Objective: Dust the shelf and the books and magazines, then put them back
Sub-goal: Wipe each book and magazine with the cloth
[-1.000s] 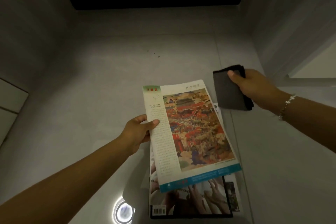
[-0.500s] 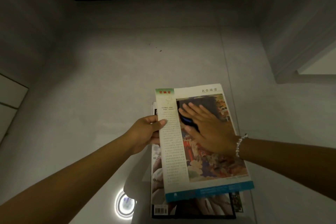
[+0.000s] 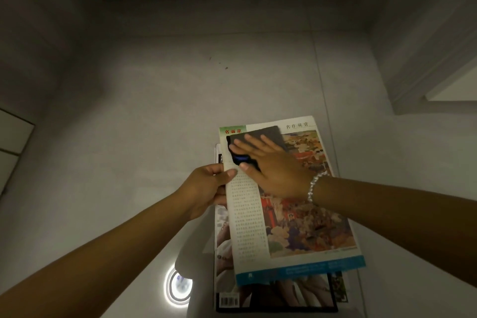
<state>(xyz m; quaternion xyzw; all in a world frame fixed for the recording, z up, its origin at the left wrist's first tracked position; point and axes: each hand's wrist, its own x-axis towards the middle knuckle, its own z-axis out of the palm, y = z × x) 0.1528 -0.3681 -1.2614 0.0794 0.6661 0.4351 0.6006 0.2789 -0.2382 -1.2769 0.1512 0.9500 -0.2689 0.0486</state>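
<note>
Pinching magazine (image 3: 291, 204) edge, left hand (image 3: 206, 188), right hand (image 3: 273, 168) flat, pressing cloth (image 3: 263, 137) on cover

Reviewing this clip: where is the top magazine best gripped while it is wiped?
Probably at its long left edge, from the left, as the left hand pinches the top magazine: it lies flat, and the right hand presses the cloth elsewhere.

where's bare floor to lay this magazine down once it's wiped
Bare floor lies left of and beyond the magazine, up to the walls. A narrower strip runs right of it. It is crowded near you: the stack lies below the magazine, with both hands, left and right, there.
</note>
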